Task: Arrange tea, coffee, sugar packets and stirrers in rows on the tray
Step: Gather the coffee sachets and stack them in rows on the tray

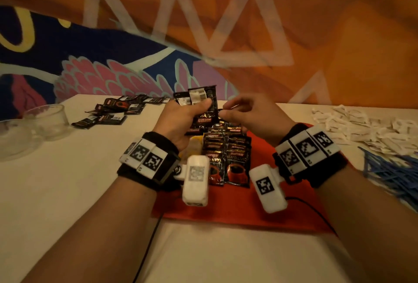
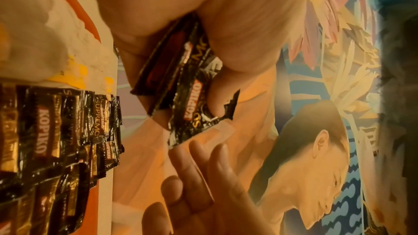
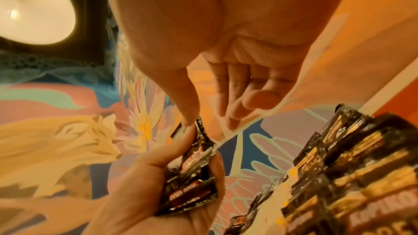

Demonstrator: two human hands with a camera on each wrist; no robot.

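My left hand (image 1: 192,113) grips a small fan of black Kopiko coffee packets (image 1: 203,101) upright above the far end of the red tray (image 1: 237,210). My right hand (image 1: 230,113) hovers just right of them, empty, with fingers loosely extended. In the right wrist view its thumb tip touches the top corner of the held packets (image 3: 192,167). Overlapping rows of coffee packets (image 1: 226,158) lie on the tray below both hands. Tea bags with yellow tags (image 1: 194,144) lie to their left. The left wrist view shows the held packets (image 2: 192,92) and the laid rows (image 2: 56,131).
Loose coffee packets (image 1: 113,110) lie at the table's back left, near two glass bowls (image 1: 45,119). White sugar packets (image 1: 362,129) are heaped at the right, with blue stirrers (image 1: 389,174) in front of them. A black cable (image 1: 147,248) runs off the near edge.
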